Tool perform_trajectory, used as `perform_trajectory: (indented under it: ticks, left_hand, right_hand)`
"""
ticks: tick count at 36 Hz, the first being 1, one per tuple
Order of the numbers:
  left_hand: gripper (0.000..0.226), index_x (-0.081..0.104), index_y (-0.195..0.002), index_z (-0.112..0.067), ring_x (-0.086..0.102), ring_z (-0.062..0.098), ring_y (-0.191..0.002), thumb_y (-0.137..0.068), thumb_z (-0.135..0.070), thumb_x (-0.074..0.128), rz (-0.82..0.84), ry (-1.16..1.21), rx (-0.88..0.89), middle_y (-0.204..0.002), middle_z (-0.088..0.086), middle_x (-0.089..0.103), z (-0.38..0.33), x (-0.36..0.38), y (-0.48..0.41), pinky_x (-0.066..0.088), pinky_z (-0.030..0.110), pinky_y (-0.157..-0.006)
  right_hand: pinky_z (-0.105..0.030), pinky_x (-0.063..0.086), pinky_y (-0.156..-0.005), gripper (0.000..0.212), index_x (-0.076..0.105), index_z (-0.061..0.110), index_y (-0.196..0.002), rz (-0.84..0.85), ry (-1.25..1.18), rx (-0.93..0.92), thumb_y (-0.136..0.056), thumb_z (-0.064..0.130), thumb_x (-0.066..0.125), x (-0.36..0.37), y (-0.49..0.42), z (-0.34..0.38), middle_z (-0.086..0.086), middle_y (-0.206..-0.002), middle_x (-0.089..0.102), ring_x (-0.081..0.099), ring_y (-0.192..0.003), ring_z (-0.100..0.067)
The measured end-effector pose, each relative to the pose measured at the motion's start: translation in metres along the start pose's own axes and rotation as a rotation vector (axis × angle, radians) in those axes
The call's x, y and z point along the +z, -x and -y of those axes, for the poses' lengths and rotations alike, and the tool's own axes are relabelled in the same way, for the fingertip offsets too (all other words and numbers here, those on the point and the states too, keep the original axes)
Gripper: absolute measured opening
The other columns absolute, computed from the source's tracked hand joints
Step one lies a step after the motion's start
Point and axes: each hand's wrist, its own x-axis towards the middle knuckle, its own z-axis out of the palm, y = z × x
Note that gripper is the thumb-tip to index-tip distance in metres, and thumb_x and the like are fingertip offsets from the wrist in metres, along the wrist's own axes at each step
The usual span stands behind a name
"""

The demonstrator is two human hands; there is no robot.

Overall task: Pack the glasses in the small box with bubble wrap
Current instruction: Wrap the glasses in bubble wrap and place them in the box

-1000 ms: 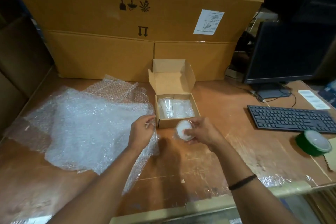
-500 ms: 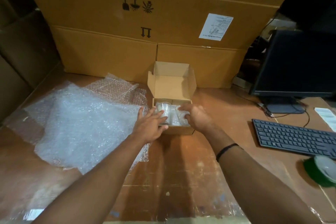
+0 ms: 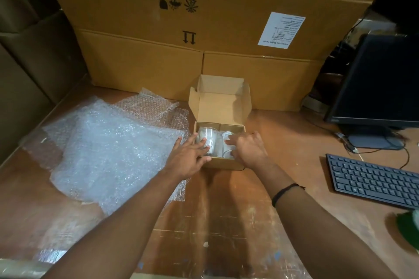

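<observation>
Wooden table (image 3: 283, 142): small box (image 3: 221, 163) open, clear glasses (image 3: 207, 140) inside.

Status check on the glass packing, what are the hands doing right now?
Left hand open, fingers on left glass. Right hand open over right glass. Both glasses in small box, lid up. Bubble wrap loose beside it; nothing blocking.
</observation>
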Motion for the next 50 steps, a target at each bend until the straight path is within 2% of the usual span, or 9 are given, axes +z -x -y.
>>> perform_trajectory:
  ticks: [4, 13, 20, 28, 32, 42, 45, 47, 50]
  left_hand:
    - [0.049, 0.045, -0.143, -0.032, -0.001, 0.011, -0.149, -0.099, -0.053, 0.035, -0.014, 0.027, 0.001, -0.157, -0.014, 0.024, 0.0, 0.002, 0.001, -0.003, 0.047, -0.12]
    - [0.049, 0.045, -0.142, -0.032, 0.0, 0.011, -0.149, -0.099, -0.053, 0.037, -0.019, 0.063, -0.009, -0.156, -0.014, 0.025, 0.002, 0.005, 0.0, 0.0, 0.05, -0.119]
    - [0.048, 0.046, -0.142, -0.032, 0.0, 0.011, -0.149, -0.099, -0.052, 0.038, -0.03, 0.067, -0.013, -0.157, -0.014, 0.026, 0.001, 0.006, 0.0, 0.001, 0.049, -0.119]
    - [0.049, 0.046, -0.142, -0.032, -0.001, 0.01, -0.149, -0.099, -0.053, 0.039, -0.026, 0.086, -0.02, -0.156, -0.015, 0.026, 0.003, 0.007, -0.001, 0.0, 0.047, -0.119]
    - [0.048, 0.046, -0.142, -0.031, -0.001, 0.011, -0.149, -0.099, -0.052, 0.04, -0.022, 0.103, -0.016, -0.157, -0.014, 0.026, 0.002, 0.006, -0.001, 0.001, 0.047, -0.119]
    - [0.051, 0.04, -0.145, -0.03, -0.006, 0.013, -0.149, -0.098, -0.049, 0.044, 0.053, 0.163, -0.012, -0.159, -0.013, 0.017, 0.002, -0.001, -0.001, -0.001, 0.048, -0.12]
    - [0.058, 0.037, -0.148, -0.027, -0.007, 0.014, -0.149, -0.096, -0.046, 0.052, 0.05, 0.29, 0.039, -0.161, -0.009, 0.008, 0.006, -0.003, 0.002, 0.003, 0.049, -0.12]
    - [0.061, 0.036, -0.148, -0.028, -0.004, 0.012, -0.149, -0.093, -0.045, 0.057, -0.02, 0.386, 0.033, -0.161, -0.009, 0.007, 0.011, -0.005, 0.007, 0.006, 0.045, -0.119]
    - [0.053, 0.05, -0.14, -0.025, 0.021, 0.016, -0.145, -0.091, -0.039, 0.063, -0.153, 0.408, -0.05, -0.155, -0.005, 0.032, 0.024, -0.012, 0.024, 0.018, 0.04, -0.117]
  right_hand:
    - [-0.036, 0.03, -0.104, 0.034, 0.063, 0.037, -0.123, 0.016, -0.022, 0.003, -0.089, 0.039, 0.06, -0.004, 0.006, -0.013, 0.009, -0.133, 0.06, 0.052, -0.123, -0.013]
    - [-0.03, 0.029, -0.089, 0.029, 0.069, 0.025, -0.089, -0.095, 0.061, 0.068, -0.095, 0.047, 0.052, 0.0, 0.021, 0.002, 0.006, -0.097, 0.07, 0.064, -0.09, -0.014]
    - [-0.03, 0.033, -0.095, 0.026, 0.071, 0.018, -0.088, -0.167, 0.013, 0.107, -0.095, 0.035, 0.052, 0.009, 0.028, 0.012, -0.002, -0.096, 0.07, 0.063, -0.089, -0.022]
    - [-0.032, 0.035, -0.109, 0.026, 0.067, 0.012, -0.086, -0.012, -0.126, 0.1, -0.096, 0.033, 0.057, -0.004, 0.02, 0.009, -0.01, -0.097, 0.069, 0.059, -0.106, -0.023]
    - [-0.036, 0.051, -0.079, 0.037, 0.041, 0.02, -0.063, 0.019, -0.165, 0.093, -0.096, 0.028, 0.058, -0.005, 0.022, 0.0, -0.007, -0.085, 0.058, 0.059, -0.096, -0.027]
    - [-0.032, 0.046, -0.072, 0.022, 0.067, 0.007, -0.101, 0.039, -0.1, 0.173, -0.098, 0.026, 0.056, -0.016, 0.026, 0.015, -0.013, -0.102, 0.066, 0.063, -0.093, -0.03]
    - [-0.032, 0.047, -0.082, 0.024, 0.067, 0.008, -0.106, 0.021, -0.068, 0.177, -0.099, 0.027, 0.054, -0.018, 0.028, 0.017, -0.015, -0.108, 0.066, 0.062, -0.1, -0.03]
    - [-0.033, 0.037, -0.102, 0.025, 0.065, 0.011, -0.111, -0.002, -0.012, 0.17, -0.1, 0.029, 0.051, -0.018, 0.029, 0.02, -0.011, -0.114, 0.067, 0.06, -0.108, -0.025]
    - [-0.041, 0.03, -0.11, 0.029, 0.064, 0.018, -0.119, -0.172, 0.047, 0.168, -0.097, 0.034, 0.053, -0.007, 0.035, 0.029, -0.003, -0.122, 0.066, 0.06, -0.112, -0.021]
